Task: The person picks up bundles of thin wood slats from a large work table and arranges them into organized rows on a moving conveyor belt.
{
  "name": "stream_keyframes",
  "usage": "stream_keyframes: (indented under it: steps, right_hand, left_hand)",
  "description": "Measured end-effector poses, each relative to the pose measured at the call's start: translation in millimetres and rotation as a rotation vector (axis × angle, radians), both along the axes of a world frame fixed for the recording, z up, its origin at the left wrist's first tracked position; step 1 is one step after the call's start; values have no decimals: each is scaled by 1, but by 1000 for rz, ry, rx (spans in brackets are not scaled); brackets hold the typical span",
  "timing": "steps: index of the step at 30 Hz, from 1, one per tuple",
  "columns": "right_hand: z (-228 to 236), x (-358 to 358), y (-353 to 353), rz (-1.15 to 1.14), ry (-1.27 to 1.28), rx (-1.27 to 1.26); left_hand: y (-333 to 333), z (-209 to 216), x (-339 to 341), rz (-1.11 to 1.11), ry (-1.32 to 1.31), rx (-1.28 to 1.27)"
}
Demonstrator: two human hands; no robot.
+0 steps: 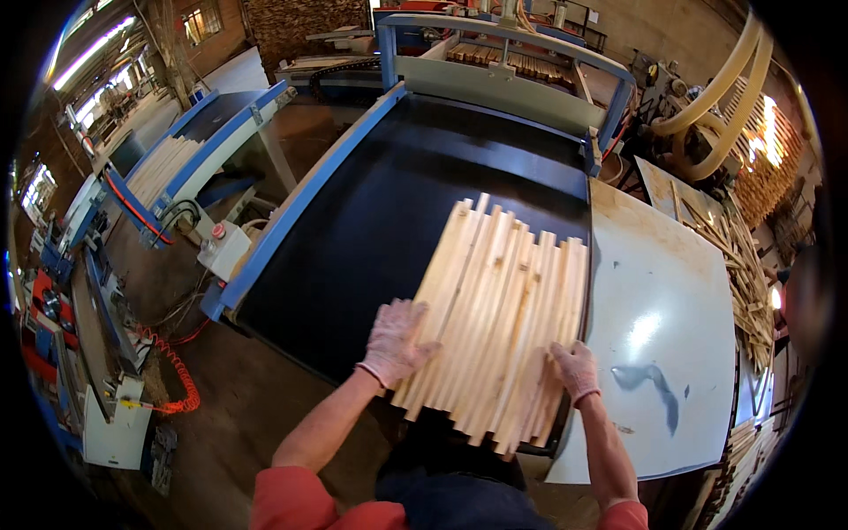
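Fingers (415, 316) of the left hand (396, 343), gloved in pale knit, are spread along the left edge of the wooden strips, with the thumb laid toward them. By the right hand (576, 371), gloved alike, the opposite edge is touched with bent fingers; whether anything is gripped there cannot be told, as the undersides are hidden.

Most of the middle is taken up by a broad black belt (353, 230), bordered on its left by a blue rail (314, 199). To the far left, a second conveyor (231, 141) can be seen, on which more pale strips (168, 168) are laid. Beside the belt's right edge, a pale, shiny panel (654, 265) is set, marked with a dark smear. The far end of the belt is spanned by a blue arched frame (508, 28).

On the near right part of the belt, the wooden strips (495, 318) are gathered side by side between the two hands, their ends unevenly staggered. At the rail's left, a light control box (226, 252) is mounted, and lower left a red coiled hose (187, 384) is seen. Smallest, a red button (218, 230) is carried on the box.
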State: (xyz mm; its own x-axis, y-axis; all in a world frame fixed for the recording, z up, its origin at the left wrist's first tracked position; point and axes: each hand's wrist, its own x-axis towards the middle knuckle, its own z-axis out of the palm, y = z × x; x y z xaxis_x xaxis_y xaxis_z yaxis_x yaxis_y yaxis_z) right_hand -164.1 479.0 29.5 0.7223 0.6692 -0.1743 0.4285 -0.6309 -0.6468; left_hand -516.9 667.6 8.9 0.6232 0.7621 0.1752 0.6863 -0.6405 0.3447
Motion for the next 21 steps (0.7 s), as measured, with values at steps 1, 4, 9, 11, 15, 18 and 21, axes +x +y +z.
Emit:
stream_keyframes:
  steps: [1,4,9,11,15,18,21]
  right_hand:
    - [-8,-23,22,27,0,-10]
    - [-9,-100,92,109,154,77]
    - [-12,-212,195,243,269,111]
    - [-21,-245,229,298,288,90]
    - [3,-274,259,329,219,-26]
    - [-12,-249,237,431,553,227]
    - [-39,-236,210,661,822,351]
  left_hand:
    - [22,1,-28,5,55,48]
    - [81,6,-103,108,220,94]
    - [143,16,-170,362,347,-29]
    - [158,15,-183,378,325,-41]
    - [182,10,-204,427,261,61]
    - [194,-17,-207,332,198,188]
    - [172,25,-186,314,139,129]
